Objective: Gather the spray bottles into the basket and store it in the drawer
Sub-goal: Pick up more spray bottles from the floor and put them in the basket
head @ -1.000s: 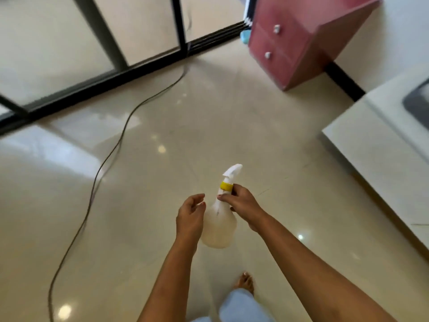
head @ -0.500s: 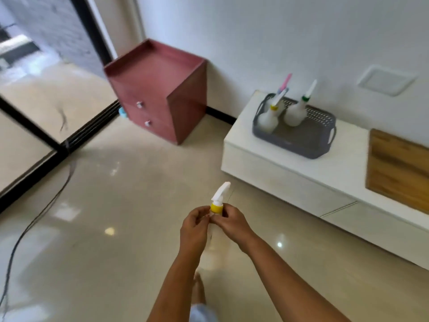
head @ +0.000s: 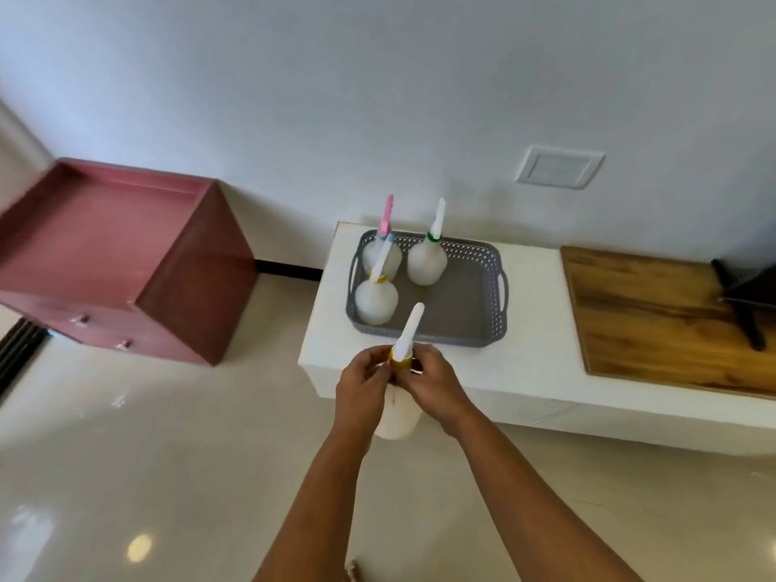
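Both hands hold one white spray bottle with a yellow collar, upright, just in front of the white bench. My left hand and my right hand are closed around its neck; its body hangs below them, mostly hidden. Beyond it a grey perforated basket sits on the bench. Three spray bottles stand in the basket's left half: one with a pink head, one with a green collar, one with a yellow collar.
The low white bench runs right along the wall, carrying a wooden board and a black stand. A pink two-drawer cabinet stands left of it. Glossy tiled floor lies below.
The view has swung right from the glass door and floor cable to the bench and basket. My left hand has closed onto the bottle's neck beside my right hand, and the bench is closer.
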The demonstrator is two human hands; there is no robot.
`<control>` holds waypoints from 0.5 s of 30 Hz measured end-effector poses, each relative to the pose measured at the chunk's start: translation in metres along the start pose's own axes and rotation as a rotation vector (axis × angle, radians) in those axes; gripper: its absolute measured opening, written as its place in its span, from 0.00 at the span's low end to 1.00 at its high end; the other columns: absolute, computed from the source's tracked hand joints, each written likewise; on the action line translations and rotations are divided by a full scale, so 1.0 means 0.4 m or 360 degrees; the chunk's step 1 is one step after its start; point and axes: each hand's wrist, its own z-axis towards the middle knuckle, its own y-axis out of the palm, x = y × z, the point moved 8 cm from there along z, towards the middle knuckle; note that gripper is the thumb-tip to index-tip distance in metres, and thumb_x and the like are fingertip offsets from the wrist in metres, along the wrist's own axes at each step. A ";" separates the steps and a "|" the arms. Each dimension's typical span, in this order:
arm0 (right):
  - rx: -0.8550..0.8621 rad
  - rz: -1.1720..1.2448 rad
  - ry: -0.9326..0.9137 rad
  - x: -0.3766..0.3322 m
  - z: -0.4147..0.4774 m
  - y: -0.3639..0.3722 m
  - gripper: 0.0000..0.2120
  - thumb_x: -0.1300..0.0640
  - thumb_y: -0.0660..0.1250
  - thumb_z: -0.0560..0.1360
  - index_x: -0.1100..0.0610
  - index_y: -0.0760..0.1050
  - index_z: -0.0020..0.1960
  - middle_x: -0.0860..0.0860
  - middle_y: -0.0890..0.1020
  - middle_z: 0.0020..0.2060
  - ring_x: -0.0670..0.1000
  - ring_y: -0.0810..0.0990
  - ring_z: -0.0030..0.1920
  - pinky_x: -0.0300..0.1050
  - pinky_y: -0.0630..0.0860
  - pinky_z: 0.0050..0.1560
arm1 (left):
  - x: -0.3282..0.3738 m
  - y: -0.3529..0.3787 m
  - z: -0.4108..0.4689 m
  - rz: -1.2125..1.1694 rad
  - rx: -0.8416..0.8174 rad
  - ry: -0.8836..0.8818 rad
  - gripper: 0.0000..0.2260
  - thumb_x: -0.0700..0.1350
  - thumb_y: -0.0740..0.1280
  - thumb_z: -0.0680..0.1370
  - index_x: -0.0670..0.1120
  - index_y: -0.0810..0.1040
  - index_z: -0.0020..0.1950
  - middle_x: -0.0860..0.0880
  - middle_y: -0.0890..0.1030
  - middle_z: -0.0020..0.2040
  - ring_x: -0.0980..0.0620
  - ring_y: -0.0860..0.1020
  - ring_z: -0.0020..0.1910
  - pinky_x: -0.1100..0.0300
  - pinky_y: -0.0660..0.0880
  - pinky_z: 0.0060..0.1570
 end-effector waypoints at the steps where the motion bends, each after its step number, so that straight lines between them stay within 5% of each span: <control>1: 0.0030 0.0006 -0.0027 -0.011 0.031 -0.029 0.09 0.56 0.70 0.71 0.45 0.78 0.50 0.46 0.77 0.50 0.49 0.78 0.52 0.44 0.77 0.53 | 0.013 0.028 0.028 -0.0017 -0.0019 0.0014 0.11 0.40 0.63 0.78 0.52 0.79 0.55 0.52 0.82 0.52 0.55 0.79 0.53 0.64 0.74 0.50; 8: 0.0161 -0.0042 -0.0110 -0.015 0.243 -0.166 0.14 0.62 0.72 0.71 0.55 0.78 0.56 0.54 0.77 0.55 0.54 0.78 0.56 0.47 0.77 0.58 | 0.049 0.158 0.198 0.0017 0.0026 -0.0006 0.11 0.42 0.63 0.79 0.49 0.77 0.60 0.54 0.80 0.53 0.63 0.77 0.48 0.75 0.72 0.39; 15: 0.0200 -0.0099 -0.0113 0.014 0.418 -0.215 0.16 0.61 0.71 0.72 0.58 0.76 0.60 0.56 0.76 0.57 0.54 0.77 0.57 0.44 0.74 0.58 | 0.054 0.235 0.354 0.0002 0.0123 -0.0099 0.12 0.44 0.64 0.78 0.49 0.76 0.61 0.54 0.80 0.51 0.63 0.77 0.46 0.69 0.74 0.43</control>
